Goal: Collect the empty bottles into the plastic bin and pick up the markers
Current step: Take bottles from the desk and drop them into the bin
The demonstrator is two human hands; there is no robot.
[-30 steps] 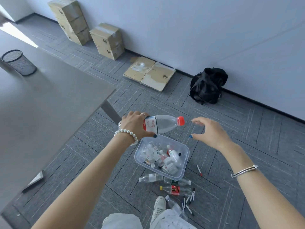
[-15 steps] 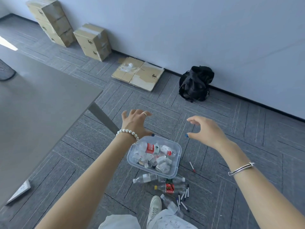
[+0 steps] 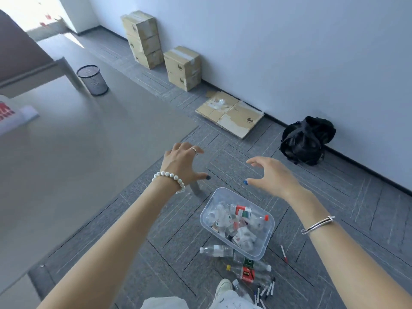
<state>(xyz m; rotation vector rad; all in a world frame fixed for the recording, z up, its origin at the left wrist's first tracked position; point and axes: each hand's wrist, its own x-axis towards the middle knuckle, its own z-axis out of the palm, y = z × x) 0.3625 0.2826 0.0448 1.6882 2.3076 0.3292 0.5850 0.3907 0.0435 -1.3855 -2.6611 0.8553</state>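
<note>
Grey carpet floor [image 3: 334,197] | plastic bin [image 3: 266,246] of bottles, lower centre | I see my left hand [image 3: 181,165] and right hand [image 3: 270,175] spread, empty, above it

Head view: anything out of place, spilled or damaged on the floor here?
Yes. Several bottles lie on their sides on the carpet beside the plastic bin, not in it. Markers are scattered near the shoe, and one red-tipped marker lies apart. A flattened, torn cardboard box lies by the wall.
</note>
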